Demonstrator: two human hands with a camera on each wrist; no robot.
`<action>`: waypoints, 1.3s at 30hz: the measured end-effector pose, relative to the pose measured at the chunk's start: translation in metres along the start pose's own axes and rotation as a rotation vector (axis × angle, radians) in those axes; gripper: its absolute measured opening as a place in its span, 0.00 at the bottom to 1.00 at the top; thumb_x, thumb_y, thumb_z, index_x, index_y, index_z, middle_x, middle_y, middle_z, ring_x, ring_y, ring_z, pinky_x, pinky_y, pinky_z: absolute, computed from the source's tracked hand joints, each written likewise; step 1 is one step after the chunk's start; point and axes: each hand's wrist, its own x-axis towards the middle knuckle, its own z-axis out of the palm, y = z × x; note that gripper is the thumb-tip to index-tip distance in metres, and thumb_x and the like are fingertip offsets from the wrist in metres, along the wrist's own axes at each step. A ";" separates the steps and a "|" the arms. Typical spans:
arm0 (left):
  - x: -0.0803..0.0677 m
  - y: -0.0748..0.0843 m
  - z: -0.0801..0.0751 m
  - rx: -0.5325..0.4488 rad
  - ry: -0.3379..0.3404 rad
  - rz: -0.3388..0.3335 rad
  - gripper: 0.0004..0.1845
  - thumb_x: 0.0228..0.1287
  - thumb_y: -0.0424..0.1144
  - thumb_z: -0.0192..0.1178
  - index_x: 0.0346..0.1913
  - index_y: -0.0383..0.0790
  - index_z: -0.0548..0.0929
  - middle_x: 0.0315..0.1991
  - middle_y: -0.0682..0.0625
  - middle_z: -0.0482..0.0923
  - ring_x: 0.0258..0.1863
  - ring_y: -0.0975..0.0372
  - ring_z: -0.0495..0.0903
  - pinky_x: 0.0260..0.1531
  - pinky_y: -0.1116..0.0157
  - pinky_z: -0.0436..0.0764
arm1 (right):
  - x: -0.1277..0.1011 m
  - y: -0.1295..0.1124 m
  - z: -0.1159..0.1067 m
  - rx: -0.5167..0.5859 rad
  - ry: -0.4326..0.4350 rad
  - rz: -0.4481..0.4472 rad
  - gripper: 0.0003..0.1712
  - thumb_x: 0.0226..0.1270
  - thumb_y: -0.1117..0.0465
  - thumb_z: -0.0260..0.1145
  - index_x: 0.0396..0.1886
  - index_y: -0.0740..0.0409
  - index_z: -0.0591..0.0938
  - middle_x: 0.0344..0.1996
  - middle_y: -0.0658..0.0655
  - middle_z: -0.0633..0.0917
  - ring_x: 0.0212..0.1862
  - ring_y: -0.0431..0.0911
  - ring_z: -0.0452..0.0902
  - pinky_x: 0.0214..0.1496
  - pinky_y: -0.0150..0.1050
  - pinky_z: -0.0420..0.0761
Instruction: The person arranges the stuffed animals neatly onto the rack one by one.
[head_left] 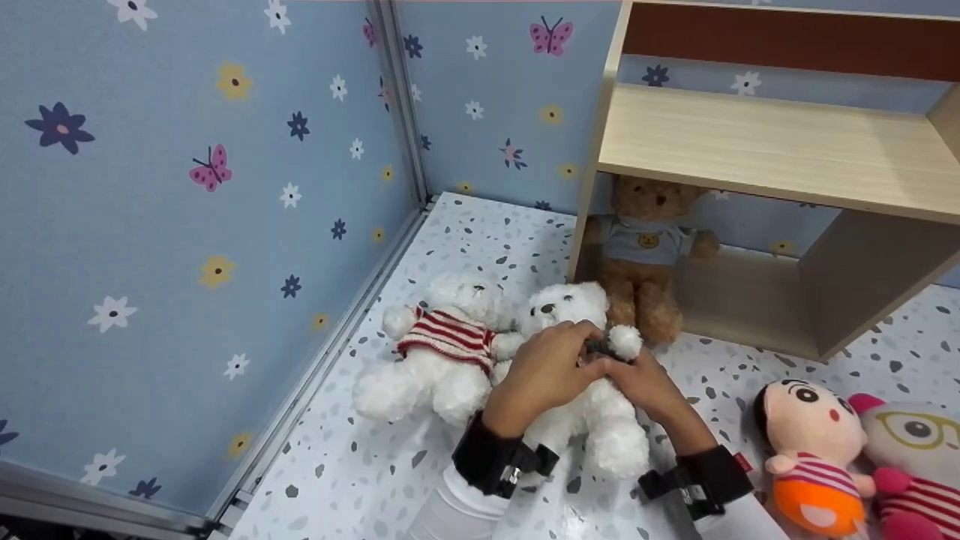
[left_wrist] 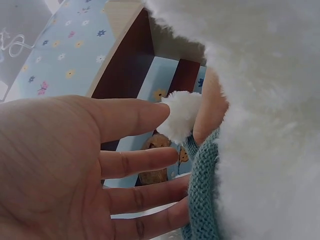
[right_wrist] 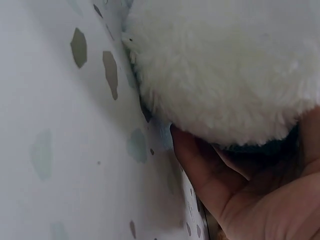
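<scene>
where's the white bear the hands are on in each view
Head: the white bear lies centre bottom on the floor, both hands at its chest.
Left wrist: its fur fills the right side and top, with a teal knit by the fingers.
Right wrist: its fur fills the upper right, above the palm.
Shared landmark: the speckled floor shows in head and right wrist; the brown bear in head and left wrist.

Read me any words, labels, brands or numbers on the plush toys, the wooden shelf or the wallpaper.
No readable text anywhere.
Brown teddy bear's pale blue shirt: a small yellow bear-face emblem, no letters.
Red tab at the right wrist strap: too small to read.
Flowered blue wallpaper: pictures only.
</scene>
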 end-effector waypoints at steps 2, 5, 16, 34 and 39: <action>0.000 0.000 0.000 0.000 0.002 -0.001 0.19 0.64 0.54 0.60 0.55 0.51 0.78 0.40 0.54 0.81 0.35 0.65 0.78 0.31 0.69 0.74 | 0.000 0.000 0.000 0.013 0.011 -0.009 0.23 0.69 0.53 0.62 0.57 0.61 0.75 0.49 0.59 0.80 0.46 0.42 0.78 0.48 0.36 0.78; 0.000 0.000 0.000 0.000 0.005 -0.002 0.20 0.64 0.54 0.60 0.55 0.51 0.79 0.41 0.54 0.81 0.35 0.65 0.78 0.31 0.69 0.74 | 0.001 0.000 0.001 0.019 0.018 -0.017 0.23 0.69 0.52 0.62 0.56 0.62 0.75 0.47 0.59 0.80 0.45 0.42 0.78 0.47 0.35 0.78; 0.000 0.000 0.001 -0.009 0.022 0.005 0.19 0.64 0.54 0.60 0.54 0.51 0.79 0.41 0.54 0.81 0.36 0.65 0.78 0.31 0.69 0.74 | 0.002 0.001 0.001 0.038 0.041 -0.017 0.22 0.68 0.54 0.63 0.57 0.62 0.76 0.48 0.59 0.81 0.45 0.42 0.79 0.48 0.35 0.79; 0.001 0.001 0.000 -0.002 0.027 -0.022 0.20 0.63 0.55 0.60 0.55 0.53 0.78 0.42 0.54 0.79 0.36 0.63 0.78 0.33 0.66 0.75 | 0.002 -0.001 0.001 0.050 0.035 -0.025 0.23 0.69 0.53 0.62 0.58 0.61 0.75 0.50 0.59 0.81 0.47 0.42 0.79 0.48 0.35 0.79; 0.001 0.000 0.000 -0.004 0.028 -0.031 0.20 0.64 0.55 0.60 0.55 0.53 0.78 0.44 0.53 0.79 0.37 0.61 0.78 0.33 0.65 0.76 | 0.002 -0.002 -0.001 0.020 0.070 0.000 0.25 0.68 0.52 0.63 0.59 0.60 0.75 0.54 0.60 0.80 0.51 0.41 0.78 0.52 0.33 0.78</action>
